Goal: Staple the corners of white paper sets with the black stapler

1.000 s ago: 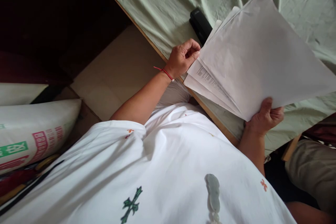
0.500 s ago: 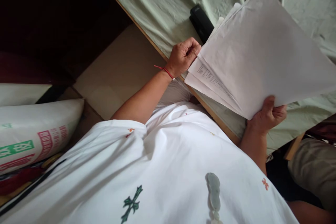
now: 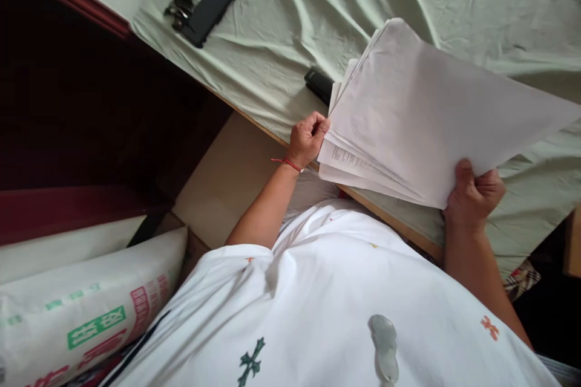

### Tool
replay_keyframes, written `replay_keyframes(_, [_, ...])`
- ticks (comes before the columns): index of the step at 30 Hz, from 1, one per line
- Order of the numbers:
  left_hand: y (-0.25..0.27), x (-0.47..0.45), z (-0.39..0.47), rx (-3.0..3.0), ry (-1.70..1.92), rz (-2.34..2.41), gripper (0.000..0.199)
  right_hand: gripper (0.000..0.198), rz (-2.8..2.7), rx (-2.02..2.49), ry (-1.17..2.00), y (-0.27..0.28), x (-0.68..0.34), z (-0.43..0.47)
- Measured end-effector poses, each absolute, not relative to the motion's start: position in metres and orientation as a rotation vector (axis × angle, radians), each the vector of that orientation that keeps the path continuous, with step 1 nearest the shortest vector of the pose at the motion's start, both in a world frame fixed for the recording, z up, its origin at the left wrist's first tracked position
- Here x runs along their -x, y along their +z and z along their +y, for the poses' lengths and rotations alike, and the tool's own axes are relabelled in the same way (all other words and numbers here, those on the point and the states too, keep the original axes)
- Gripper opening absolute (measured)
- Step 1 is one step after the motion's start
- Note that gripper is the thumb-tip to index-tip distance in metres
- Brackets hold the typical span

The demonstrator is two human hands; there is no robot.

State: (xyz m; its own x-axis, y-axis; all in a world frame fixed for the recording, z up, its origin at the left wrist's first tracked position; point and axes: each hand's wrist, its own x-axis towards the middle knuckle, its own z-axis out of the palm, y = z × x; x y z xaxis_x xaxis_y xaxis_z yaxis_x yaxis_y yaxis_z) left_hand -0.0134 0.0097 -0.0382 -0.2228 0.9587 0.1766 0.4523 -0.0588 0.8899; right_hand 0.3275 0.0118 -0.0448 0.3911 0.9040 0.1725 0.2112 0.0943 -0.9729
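A loose stack of white papers (image 3: 431, 103) is held slanting over the cloth-covered table, its blank side up. Printed lines show on a sheet fanned out at its lower left. My left hand (image 3: 309, 136), with a red string at the wrist, is closed in a pinch on the papers' left edge. At the lower right corner, my right hand (image 3: 474, 193) grips the stack, thumb on top and fingers underneath. Beyond my left hand lies a black stapler-like object (image 3: 319, 84), partly covered by the papers.
On the pale green tablecloth (image 3: 272, 36) a black phone-like case (image 3: 211, 12) lies beside a bunch of keys (image 3: 180, 9). The table's wooden edge (image 3: 258, 125) runs diagonally before me. A printed white sack (image 3: 113, 296) stands at lower left, near a dark red cabinet (image 3: 82, 208).
My view has swung left, bringing the keys and black case into sight. The papers lie lower and flatter in view, with both hands still on them.
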Motion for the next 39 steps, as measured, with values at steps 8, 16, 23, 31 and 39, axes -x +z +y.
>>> replay_keyframes(8, [-0.043,0.015,0.007,-1.487,1.292,1.684,0.048,0.037,-1.101,1.380,0.756,-0.043,-0.328,0.010])
replay_keyframes(16, [-0.038,0.012,0.007,-1.545,1.240,1.738,0.049,0.038,-1.106,1.443,0.775,-0.049,-0.334,0.009])
replay_keyframes(23, [-0.038,0.010,0.007,-1.547,1.247,1.748,0.052,0.038,-1.092,1.409,0.795,-0.045,-0.331,0.008])
replay_keyframes(31, [-0.043,0.011,0.004,-1.492,1.285,1.717,0.043,0.033,-1.082,1.396,0.818,-0.046,-0.333,0.009])
replay_keyframes(39, [-0.047,0.015,0.008,-1.403,1.320,1.605,0.048,0.038,-0.999,1.391,0.954,-0.036,-0.332,0.008])
